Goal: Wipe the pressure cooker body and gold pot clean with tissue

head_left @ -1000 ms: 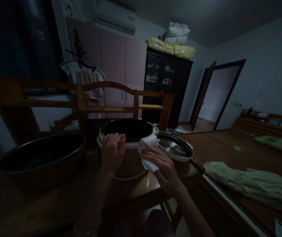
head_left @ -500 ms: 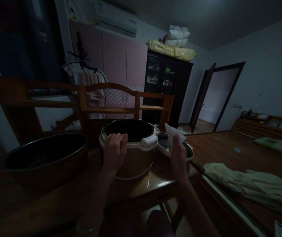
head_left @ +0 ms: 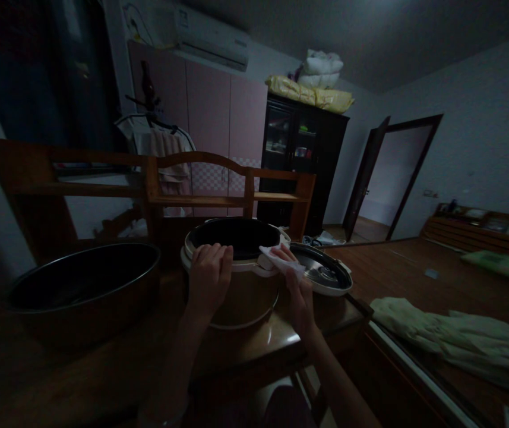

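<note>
An electric cooker [head_left: 245,297] with a dark open top stands on the wooden table before me. My left hand [head_left: 210,273] is closed over the near part of its rim, fingers bent over the edge. In my right hand [head_left: 296,282] is a folded white tissue [head_left: 283,259], pressed against the light handle at the right side of the cooker's rim. To the right, partly behind my right hand, the cooker's lid [head_left: 328,270] lies with its metal underside up. A wide dark inner pot [head_left: 85,315] stands apart on the left.
The wooden table [head_left: 231,351] has a low shelf rack [head_left: 201,199] along its back. On the right, a pale green cloth [head_left: 450,339] lies on a wooden surface [head_left: 397,267]. A dark cabinet [head_left: 307,154] stands farther back.
My right hand has moved left and slightly down from over the lid, bringing the tissue onto the cooker's handle. My left hand stays on the rim.
</note>
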`<state>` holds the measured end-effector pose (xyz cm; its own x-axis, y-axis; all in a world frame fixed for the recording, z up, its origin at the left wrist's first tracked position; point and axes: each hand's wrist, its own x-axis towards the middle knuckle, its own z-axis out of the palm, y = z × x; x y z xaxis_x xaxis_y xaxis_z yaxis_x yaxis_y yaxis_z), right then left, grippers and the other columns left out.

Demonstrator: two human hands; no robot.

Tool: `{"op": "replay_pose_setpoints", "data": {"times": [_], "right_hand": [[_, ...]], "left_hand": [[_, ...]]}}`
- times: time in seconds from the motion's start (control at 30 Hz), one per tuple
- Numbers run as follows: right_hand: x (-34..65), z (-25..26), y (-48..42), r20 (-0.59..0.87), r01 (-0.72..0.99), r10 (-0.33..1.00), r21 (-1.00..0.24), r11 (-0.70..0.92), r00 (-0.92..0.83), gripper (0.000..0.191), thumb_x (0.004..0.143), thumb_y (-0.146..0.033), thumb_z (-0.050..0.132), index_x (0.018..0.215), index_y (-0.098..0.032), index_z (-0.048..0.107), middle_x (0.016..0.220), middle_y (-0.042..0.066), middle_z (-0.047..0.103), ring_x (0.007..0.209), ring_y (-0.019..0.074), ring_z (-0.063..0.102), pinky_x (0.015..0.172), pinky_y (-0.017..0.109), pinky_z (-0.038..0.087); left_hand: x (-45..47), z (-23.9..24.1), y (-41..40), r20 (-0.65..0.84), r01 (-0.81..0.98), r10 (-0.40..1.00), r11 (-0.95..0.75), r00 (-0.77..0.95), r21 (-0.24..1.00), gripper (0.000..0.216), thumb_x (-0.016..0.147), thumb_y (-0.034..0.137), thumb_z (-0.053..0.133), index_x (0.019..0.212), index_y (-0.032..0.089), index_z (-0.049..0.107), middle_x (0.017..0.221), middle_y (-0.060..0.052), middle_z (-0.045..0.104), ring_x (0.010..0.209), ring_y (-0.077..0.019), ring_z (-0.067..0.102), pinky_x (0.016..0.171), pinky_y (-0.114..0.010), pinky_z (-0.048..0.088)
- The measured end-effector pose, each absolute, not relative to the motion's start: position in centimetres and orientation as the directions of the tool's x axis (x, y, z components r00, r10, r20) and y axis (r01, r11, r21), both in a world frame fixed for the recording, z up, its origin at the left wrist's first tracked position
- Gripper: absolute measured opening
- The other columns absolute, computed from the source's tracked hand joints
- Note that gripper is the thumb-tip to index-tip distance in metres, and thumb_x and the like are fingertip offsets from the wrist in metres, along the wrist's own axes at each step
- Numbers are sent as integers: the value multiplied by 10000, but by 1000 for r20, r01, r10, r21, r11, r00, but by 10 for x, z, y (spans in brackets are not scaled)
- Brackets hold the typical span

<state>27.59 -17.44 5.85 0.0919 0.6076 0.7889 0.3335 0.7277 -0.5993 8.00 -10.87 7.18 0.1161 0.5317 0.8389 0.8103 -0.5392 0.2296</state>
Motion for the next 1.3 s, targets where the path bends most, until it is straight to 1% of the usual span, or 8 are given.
{"op": "replay_pose_setpoints", "data": {"times": [0.13,0.27,0.33,0.43,0.63,0.97,1.13,1.3], "right_hand": [[277,43,-177,824,418,564,-530,738,49,444,1062,-398,303,1395,-295,579,1523,9,495,1501,255,300,1230,536,246],[274,19,-174,860,521,509,-429,738,-14,480,1061,-358,286,1515,-274,418,1610,22,350,1524,271,229,1238,567,222],[271,5,-172,872,565,489,-391,727,-26,498,1060,-348,280,1546,-269,353,1624,31,317,1528,273,205,1235,575,232],[265,-14,-169,880,597,473,-366,714,-26,522,1058,-353,273,1570,-252,293,1619,54,325,1524,276,211,1219,585,275],[257,-31,-167,874,608,486,-389,692,7,534,1052,-345,275,1579,-256,272,1601,71,365,1513,281,249,1199,593,320],[267,-38,-150,917,636,392,-259,727,-75,556,1042,-294,256,1590,-211,232,1625,88,310,1514,305,241,1188,604,338],[267,-42,-144,923,629,385,-303,715,8,535,1052,-315,245,1573,-200,289,1611,101,340,1506,304,274,1185,602,338],[257,-52,-151,872,579,481,-439,687,89,504,1055,-295,277,1547,-215,356,1578,104,402,1485,282,329,1189,565,335]], "left_hand": [[80,70,-107,853,807,511,-544,103,229,306,1009,326,306,841,229,543,878,-49,626,929,-215,547,990,-426,385],[80,72,-109,852,813,511,-539,109,220,319,1010,316,298,829,230,546,882,-55,626,902,-214,539,954,-421,388],[80,73,-110,852,813,512,-539,109,220,316,1008,307,301,815,231,539,865,-54,617,892,-216,529,931,-416,391],[82,72,-109,858,831,505,-515,95,211,313,1006,285,297,797,231,524,847,-52,600,898,-218,521,940,-414,388],[90,64,-102,896,888,444,-421,23,186,306,990,237,298,783,222,524,819,-63,580,893,-227,502,991,-415,385],[95,61,-96,914,872,404,-435,-33,224,304,980,206,305,786,212,539,807,-50,589,856,-205,513,981,-392,404],[104,60,-94,930,884,363,-417,-51,211,293,976,202,331,760,215,529,763,-38,573,828,-200,516,975,-385,409],[105,59,-94,934,894,355,-405,-41,193,279,978,203,336,765,216,516,768,-38,572,835,-203,519,964,-389,410]]}}
